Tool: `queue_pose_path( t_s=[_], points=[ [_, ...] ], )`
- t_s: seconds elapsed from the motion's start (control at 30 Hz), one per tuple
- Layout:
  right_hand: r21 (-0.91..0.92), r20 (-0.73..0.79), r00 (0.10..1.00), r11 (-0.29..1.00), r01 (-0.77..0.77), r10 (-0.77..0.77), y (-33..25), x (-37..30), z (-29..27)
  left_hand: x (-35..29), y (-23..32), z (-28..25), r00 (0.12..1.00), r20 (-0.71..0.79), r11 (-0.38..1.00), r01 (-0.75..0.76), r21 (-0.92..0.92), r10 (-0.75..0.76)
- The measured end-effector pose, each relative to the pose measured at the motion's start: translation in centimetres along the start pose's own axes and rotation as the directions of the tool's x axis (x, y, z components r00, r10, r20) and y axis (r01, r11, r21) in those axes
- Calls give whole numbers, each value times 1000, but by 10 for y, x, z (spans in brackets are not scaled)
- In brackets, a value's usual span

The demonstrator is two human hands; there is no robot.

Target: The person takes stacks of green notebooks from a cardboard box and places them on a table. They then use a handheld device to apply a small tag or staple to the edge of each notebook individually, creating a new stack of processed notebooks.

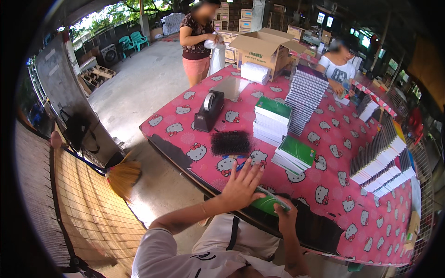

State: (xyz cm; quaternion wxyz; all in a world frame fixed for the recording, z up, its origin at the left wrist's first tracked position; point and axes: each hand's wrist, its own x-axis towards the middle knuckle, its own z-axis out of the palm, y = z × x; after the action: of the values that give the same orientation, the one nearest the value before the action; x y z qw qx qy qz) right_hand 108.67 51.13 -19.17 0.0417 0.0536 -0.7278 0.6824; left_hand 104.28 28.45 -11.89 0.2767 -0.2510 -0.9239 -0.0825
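Stretching out nearly flat, the left hand [239,184] touches a green notebook [265,204] that the right hand [286,214] clasps.

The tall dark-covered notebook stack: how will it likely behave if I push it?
The tall stack would probably tip or slide apart, being high and narrow with no visible band. It is likely heavy, since many layers are piled up.

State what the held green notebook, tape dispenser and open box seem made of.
Green notebook: likely card cover, smooth-looking, printed with pale curves. Tape dispenser: probably hard plastic, dull black, moulded-looking. Open box: matte brown cardboard, apparently, with stiff folded flaps.
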Motion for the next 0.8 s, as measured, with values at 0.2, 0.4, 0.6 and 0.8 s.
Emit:
queue_pose_path(
  t_s=[0.2,0.4,0.6,0.8],
  points=[
    [31,-34,999,999,-7,8,-16,-6,14,-62,28,34,998,55,976,17,-218,-5],
    [70,2,1000,997,11,-11,-9,-4,10,-5,-21,8,977,-8,912,-202,-356,214],
    [134,-60,998,991,-17,26,-25,-8,18,-53,20,23,975,162,988,-152,-9,152],
    [124,-1,999,991,-43,44,-20,-11,26,-13,20,8,992,78,995,-103,18,101]
  ],
)
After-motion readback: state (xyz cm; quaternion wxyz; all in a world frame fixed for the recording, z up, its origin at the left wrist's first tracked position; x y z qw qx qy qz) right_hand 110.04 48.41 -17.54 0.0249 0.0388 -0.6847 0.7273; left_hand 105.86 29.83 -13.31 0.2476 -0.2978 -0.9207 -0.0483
